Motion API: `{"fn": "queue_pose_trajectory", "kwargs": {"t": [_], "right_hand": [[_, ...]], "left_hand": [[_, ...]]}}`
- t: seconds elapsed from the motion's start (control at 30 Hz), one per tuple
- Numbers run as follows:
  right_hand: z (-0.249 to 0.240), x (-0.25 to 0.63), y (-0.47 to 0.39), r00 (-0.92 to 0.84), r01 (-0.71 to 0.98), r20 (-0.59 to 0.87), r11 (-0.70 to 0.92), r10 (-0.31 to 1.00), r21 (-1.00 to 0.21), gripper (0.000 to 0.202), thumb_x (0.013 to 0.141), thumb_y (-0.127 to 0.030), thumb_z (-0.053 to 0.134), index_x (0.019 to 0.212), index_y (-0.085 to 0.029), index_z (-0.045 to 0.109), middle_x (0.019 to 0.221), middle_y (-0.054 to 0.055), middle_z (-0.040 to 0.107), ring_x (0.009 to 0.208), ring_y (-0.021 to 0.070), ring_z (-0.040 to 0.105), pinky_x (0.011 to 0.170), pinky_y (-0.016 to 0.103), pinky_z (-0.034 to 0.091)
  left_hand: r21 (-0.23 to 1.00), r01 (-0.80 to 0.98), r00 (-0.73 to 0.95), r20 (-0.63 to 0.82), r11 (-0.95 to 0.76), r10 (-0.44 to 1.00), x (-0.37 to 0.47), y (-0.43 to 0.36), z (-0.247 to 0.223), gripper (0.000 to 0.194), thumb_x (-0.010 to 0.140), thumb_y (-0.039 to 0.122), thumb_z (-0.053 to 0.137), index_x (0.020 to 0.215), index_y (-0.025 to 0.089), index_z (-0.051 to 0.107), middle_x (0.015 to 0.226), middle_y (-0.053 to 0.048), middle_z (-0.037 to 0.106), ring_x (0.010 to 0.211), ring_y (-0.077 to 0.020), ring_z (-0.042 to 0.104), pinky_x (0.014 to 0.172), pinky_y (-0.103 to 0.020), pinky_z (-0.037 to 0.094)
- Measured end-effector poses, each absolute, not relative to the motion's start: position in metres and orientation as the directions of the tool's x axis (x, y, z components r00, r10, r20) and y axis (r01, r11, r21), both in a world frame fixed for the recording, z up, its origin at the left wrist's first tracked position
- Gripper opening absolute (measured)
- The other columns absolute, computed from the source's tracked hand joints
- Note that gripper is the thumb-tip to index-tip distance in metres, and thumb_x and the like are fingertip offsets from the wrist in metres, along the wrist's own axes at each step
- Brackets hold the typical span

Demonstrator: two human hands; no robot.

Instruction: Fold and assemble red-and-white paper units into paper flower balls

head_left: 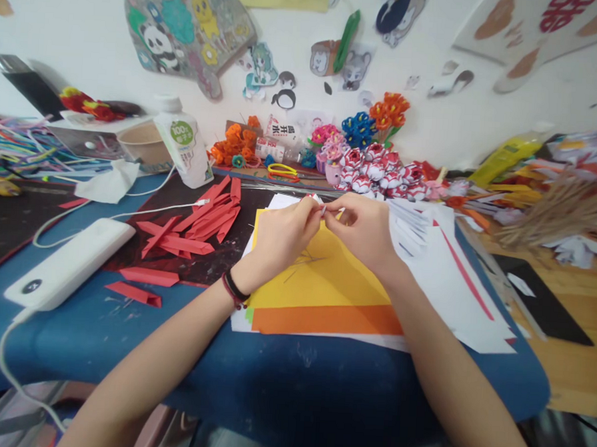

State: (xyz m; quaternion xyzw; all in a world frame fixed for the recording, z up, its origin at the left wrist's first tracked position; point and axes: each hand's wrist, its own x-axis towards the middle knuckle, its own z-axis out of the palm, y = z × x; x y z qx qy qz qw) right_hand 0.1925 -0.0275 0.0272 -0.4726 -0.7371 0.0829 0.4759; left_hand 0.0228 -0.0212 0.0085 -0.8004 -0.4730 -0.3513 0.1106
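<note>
A: Where's the piece being worked on?
B: A small red-and-white piece [318,198] is up between the fingertips of both hands, over the top part of a yellow sheet [340,276]. Fingers cover most of it, so I can't tell its shape.

A: And the grip?
B: The left hand [284,231] has thumb and forefinger pinched together on it. The right hand [364,230] meets it from the other side, its grip also closed to a pinch at the tips.

A: What's under them?
B: Thin wires [304,258] on the yellow sheet, an orange sheet [328,320] showing along its near edge, and white sheets [442,291] spreading to the right.

A: Further left?
B: Folded red paper strips [213,218], mostly heaped on a dark mat [251,229], with a white power bank [71,263] beyond them on the blue counter [271,372].

A: And at the back?
B: A white bottle [185,144] standing on the left, scissors with yellow handles [282,171] near the middle, then a cluster of red-and-white flowers [374,169] behind the right hand.
</note>
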Motion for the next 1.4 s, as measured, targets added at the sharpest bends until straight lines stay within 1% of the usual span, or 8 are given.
{"fn": "queue_pose_trajectory", "kwargs": {"t": [0.13,0.23,0.4,0.5,0.63,1.0,1.3,1.4], "right_hand": [[0.025,0.192,-0.028,-0.119,0.631,0.671,0.577,0.732,-0.519,0.010,0.083,-0.017,0.065,0.076,-0.021,0.072,0.076,0.002,0.071,0.059,0.0131,0.057,0.061,0.029,0.043],[0.021,0.192,-0.027,-0.190,0.682,0.706,0.609,0.682,-0.404,0.013,0.088,-0.017,0.063,0.078,-0.020,0.070,0.076,0.002,0.069,0.063,0.0134,0.057,0.062,0.028,0.040],[0.013,0.193,-0.025,-0.322,0.787,0.707,0.593,0.629,-0.170,0.023,0.096,-0.018,0.055,0.075,-0.018,0.067,0.075,0.003,0.068,0.064,0.0138,0.056,0.058,0.030,0.033],[0.013,0.197,-0.023,-0.351,0.817,0.687,0.566,0.637,-0.107,0.025,0.096,-0.019,0.054,0.074,-0.018,0.066,0.076,0.003,0.069,0.066,0.0149,0.058,0.058,0.031,0.029],[0.015,0.203,-0.022,-0.401,0.796,0.635,0.594,0.660,-0.115,0.022,0.095,-0.017,0.053,0.079,-0.019,0.068,0.081,0.005,0.071,0.072,0.0165,0.061,0.060,0.031,0.029],[0.013,0.207,-0.020,-0.461,0.768,0.575,0.628,0.676,-0.124,0.021,0.082,-0.008,0.053,0.070,-0.019,0.066,0.069,0.003,0.065,0.064,0.0162,0.054,0.059,0.032,0.027],[0.012,0.210,-0.016,-0.413,0.679,0.572,0.658,0.708,-0.325,0.023,0.070,-0.001,0.052,0.066,-0.019,0.067,0.066,0.001,0.065,0.064,0.0158,0.057,0.062,0.029,0.034],[0.011,0.211,-0.015,-0.386,0.674,0.574,0.646,0.722,-0.359,0.025,0.071,-0.002,0.054,0.072,-0.020,0.072,0.071,0.002,0.069,0.069,0.0172,0.062,0.065,0.029,0.039]], "left_hand": [[0.151,0.840,0.286,0.695,-0.522,0.660,0.024,-0.023,0.008,0.015,0.101,0.029,0.054,0.102,0.021,0.066,0.084,0.000,0.080,0.061,-0.0127,0.067,0.054,-0.026,0.030],[0.131,0.858,0.277,0.695,-0.496,0.663,0.025,-0.024,0.008,0.014,0.100,0.025,0.052,0.098,0.021,0.066,0.080,-0.001,0.078,0.061,-0.0131,0.066,0.054,-0.027,0.029],[-0.023,0.852,0.384,0.705,-0.522,0.596,0.021,-0.018,0.001,0.018,0.097,0.019,0.050,0.088,0.021,0.066,0.071,0.000,0.072,0.056,-0.0130,0.060,0.053,-0.029,0.024],[-0.071,0.824,0.442,0.702,-0.562,0.558,0.017,-0.013,-0.002,0.021,0.098,0.019,0.049,0.088,0.021,0.067,0.069,0.001,0.070,0.056,-0.0123,0.059,0.053,-0.028,0.024],[-0.118,0.779,0.515,0.681,-0.616,0.521,0.013,-0.010,0.000,0.025,0.102,0.021,0.049,0.086,0.020,0.068,0.069,0.000,0.070,0.057,-0.0125,0.059,0.055,-0.028,0.028],[-0.214,0.673,0.683,0.548,-0.708,0.483,0.007,-0.011,0.008,0.024,0.100,0.014,0.048,0.092,0.019,0.071,0.070,-0.001,0.067,0.059,-0.0129,0.058,0.055,-0.029,0.030],[-0.226,0.666,0.706,0.498,-0.711,0.504,0.008,-0.014,0.011,0.022,0.097,0.011,0.049,0.096,0.019,0.070,0.073,-0.001,0.068,0.061,-0.0154,0.061,0.055,-0.030,0.032],[-0.209,0.676,0.696,0.495,-0.707,0.520,0.009,-0.015,0.012,0.023,0.097,0.011,0.048,0.099,0.018,0.070,0.073,-0.002,0.069,0.063,-0.0155,0.063,0.056,-0.028,0.034]]}}
